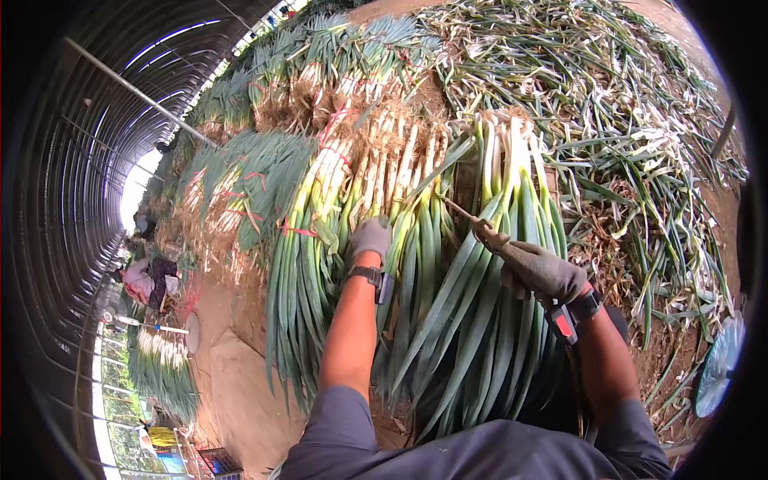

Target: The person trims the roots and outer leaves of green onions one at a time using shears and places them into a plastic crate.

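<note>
Left hand (370, 238), fingers curled, presses the leek bundle (448, 304) at frame centre, steadying it. Right hand (538, 270) grips a thin knife (462, 212), tip at the stalks.

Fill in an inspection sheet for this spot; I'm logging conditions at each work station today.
Surface: bare earth floor, dusty.
Job's things: green onion bundle lying in front of the person; thin tool in the right hand.
Clutter: loose trimmed leaves scattered at right; tied bundles stacked at left.
Hands: left hand, gloved, rests on the stalks; right hand, gloved, grips the tool.
Cables: nothing seen.
Surroundings: arched tunnel frame; another person sits farther down; fan at right.
</note>
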Motion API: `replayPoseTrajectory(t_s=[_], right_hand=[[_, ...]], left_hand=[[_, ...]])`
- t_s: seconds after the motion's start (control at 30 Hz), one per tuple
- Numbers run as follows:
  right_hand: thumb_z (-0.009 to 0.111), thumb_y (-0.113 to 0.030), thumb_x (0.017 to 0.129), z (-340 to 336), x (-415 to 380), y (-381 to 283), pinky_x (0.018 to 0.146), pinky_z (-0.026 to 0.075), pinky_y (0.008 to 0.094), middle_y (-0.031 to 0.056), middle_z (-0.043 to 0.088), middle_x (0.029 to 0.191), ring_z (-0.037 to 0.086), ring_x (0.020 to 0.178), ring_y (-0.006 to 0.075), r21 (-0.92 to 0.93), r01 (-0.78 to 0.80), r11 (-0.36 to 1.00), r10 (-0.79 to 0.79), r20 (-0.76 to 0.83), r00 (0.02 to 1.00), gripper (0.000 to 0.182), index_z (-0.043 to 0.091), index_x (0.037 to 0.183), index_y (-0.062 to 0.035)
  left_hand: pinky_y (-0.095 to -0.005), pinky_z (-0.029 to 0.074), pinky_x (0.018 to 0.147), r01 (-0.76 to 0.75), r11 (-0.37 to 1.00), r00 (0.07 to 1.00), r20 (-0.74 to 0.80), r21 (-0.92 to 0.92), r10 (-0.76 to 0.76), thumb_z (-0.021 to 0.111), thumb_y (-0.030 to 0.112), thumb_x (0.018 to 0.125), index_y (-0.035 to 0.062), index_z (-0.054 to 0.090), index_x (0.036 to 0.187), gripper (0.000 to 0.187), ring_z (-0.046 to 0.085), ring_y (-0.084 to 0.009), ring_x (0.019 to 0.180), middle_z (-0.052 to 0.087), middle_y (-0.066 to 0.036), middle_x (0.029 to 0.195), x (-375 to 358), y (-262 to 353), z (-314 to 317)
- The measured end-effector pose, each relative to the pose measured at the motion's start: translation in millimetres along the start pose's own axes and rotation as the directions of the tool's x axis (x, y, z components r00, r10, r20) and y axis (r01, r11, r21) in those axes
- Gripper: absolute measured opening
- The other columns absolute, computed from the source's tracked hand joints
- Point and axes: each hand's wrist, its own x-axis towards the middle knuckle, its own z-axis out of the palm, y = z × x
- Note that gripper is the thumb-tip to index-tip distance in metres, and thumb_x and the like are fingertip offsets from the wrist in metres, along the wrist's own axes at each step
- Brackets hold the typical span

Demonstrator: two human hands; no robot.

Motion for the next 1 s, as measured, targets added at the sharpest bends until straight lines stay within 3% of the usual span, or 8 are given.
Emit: replayPoseTrajectory(t_s=[0.03,0.27,0.53,0.67,0.8,0.87,0.93,1.0], right_hand=[[0.049,-0.055,0.103,4,2,0,0.047,0.042,0.0253,0.0017,0.061,0.076,0.057,0.056,0.0113,0.018,0.008,1.000,-0.008,0.002,1.000,0.053,0.062,0.118,-0.0054],[0.048,-0.061,0.101,25,13,0,0.050,0.046,0.0262,0.0035,0.064,0.083,0.059,0.060,0.0124,-0.054,-0.023,0.998,0.025,0.039,0.999,0.059,0.061,0.122,-0.0070],[0.047,-0.065,0.100,34,3,-10,0.046,0.043,0.0239,0.0025,0.063,0.080,0.059,0.057,0.0110,0.052,0.027,0.998,-0.026,-0.033,0.999,0.062,0.062,0.116,-0.0075],[0.046,-0.063,0.101,28,4,-4,0.044,0.041,0.0227,0.0025,0.063,0.077,0.057,0.053,0.0096,0.171,0.163,0.972,-0.137,-0.151,0.979,0.061,0.062,0.107,-0.0053],[0.047,-0.060,0.101,36,-31,-26,0.045,0.041,0.0237,0.0033,0.060,0.073,0.054,0.051,0.0103,0.235,0.271,0.933,-0.204,-0.276,0.939,0.057,0.061,0.096,-0.0054],[0.048,-0.061,0.101,43,-49,-39,0.046,0.040,0.0253,0.0034,0.059,0.070,0.051,0.050,0.0104,0.159,0.214,0.964,-0.163,-0.286,0.944,0.056,0.062,0.089,-0.0076],[0.046,-0.063,0.102,50,-58,-47,0.045,0.040,0.0254,0.0040,0.058,0.071,0.052,0.051,0.0106,-0.004,0.044,0.999,-0.044,-0.205,0.978,0.060,0.060,0.091,-0.0054],[0.047,-0.056,0.104,58,-35,-15,0.045,0.041,0.0256,0.0042,0.060,0.075,0.054,0.052,0.0111,0.094,0.087,0.992,-0.072,-0.148,0.986,0.054,0.060,0.102,-0.0045]], left_hand=[[-0.0452,0.053,0.098,-0.014,0.984,0.999,0.036,-0.179,0.021,0.071,0.038,0.085,0.0109,0.070,0.122,0.046,0.068,-0.0373,0.111,0.071,-0.020,0.120,6,-7,5],[-0.0402,0.052,0.094,-0.138,0.969,0.974,0.148,-0.203,0.170,0.077,0.036,0.080,0.0002,0.068,0.120,0.054,0.068,-0.0361,0.108,0.071,-0.023,0.116,6,-1,-7],[-0.0368,0.052,0.084,-0.348,0.647,0.931,-0.168,-0.678,0.324,0.069,0.029,0.093,0.0037,0.068,0.121,0.038,0.065,-0.0218,0.088,0.073,-0.012,0.099,7,54,-138],[-0.0362,0.050,0.088,-0.605,0.712,0.796,-0.285,-0.357,0.534,0.063,0.041,0.098,-0.0009,0.065,0.125,0.050,0.065,-0.0241,0.093,0.072,-0.016,0.104,-10,122,-240],[-0.0430,0.053,0.091,-0.562,0.803,0.827,-0.116,-0.196,0.550,0.065,0.046,0.093,-0.0006,0.065,0.126,0.057,0.068,-0.0408,0.100,0.071,-0.024,0.113,39,138,-186],[-0.0426,0.053,0.092,-0.438,0.876,0.864,0.177,-0.199,0.472,0.064,0.047,0.092,-0.0019,0.064,0.128,0.061,0.067,-0.0403,0.104,0.069,-0.026,0.121,21,136,-154],[-0.0419,0.053,0.090,-0.467,0.863,0.872,0.060,-0.195,0.485,0.067,0.040,0.091,-0.0017,0.064,0.129,0.056,0.068,-0.0387,0.101,0.069,-0.027,0.118,48,100,-67],[-0.0406,0.053,0.089,-0.278,0.860,0.867,0.275,-0.428,0.417,0.071,0.033,0.088,-0.0034,0.064,0.128,0.054,0.068,-0.0369,0.099,0.070,-0.027,0.117,-6,102,-82]])
